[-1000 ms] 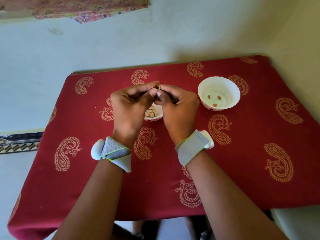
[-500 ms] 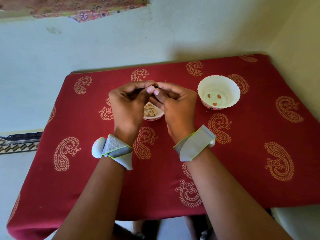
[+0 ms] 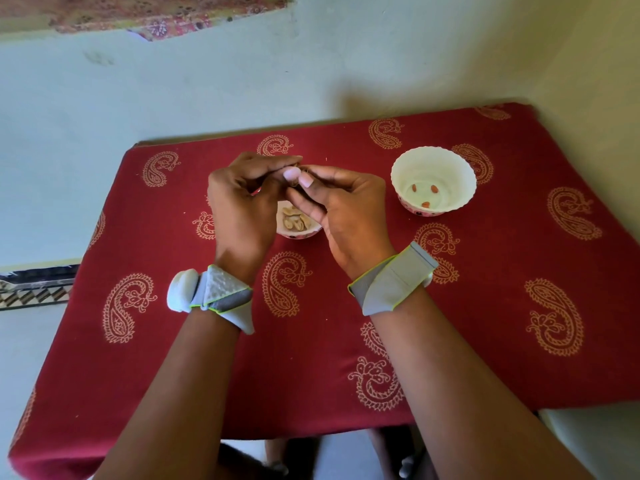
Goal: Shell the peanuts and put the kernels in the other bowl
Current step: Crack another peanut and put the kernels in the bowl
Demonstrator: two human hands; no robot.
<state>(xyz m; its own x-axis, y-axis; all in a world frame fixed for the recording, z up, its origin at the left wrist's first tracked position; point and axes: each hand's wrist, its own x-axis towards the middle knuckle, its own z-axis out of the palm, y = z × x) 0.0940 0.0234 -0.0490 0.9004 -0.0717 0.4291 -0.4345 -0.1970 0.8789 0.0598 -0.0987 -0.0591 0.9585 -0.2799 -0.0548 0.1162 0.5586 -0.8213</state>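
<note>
Evidently a single peanut is being worked between both hands above the table, though only a sliver of shell can be made out between the thumb tips. The left hand is curled, with its thumb and forefinger pinched onto the pod; the right hand is likewise closed on it from the other side, so that the two thumbnails almost meet. Such a grip is judged to be chosen so that the shell can be split along its seam by opposing pressure. The hands are held directly over the small bowl of unshelled peanuts and husks (presumably so that fragments fall back into it rather than onto the red paisley cloth). To the right, well apart from the hands, the larger white bowl has been placed within easy reach of the right hand; three reddish kernels lie on its floor, so the task is judged to be at an early stage. Grey straps are worn on both wrists, the left wrist strap carrying a white rounded module. No brand, label or readable writing can be found on the bowls, the straps or the cloth; only printed motifs are seen.
</note>
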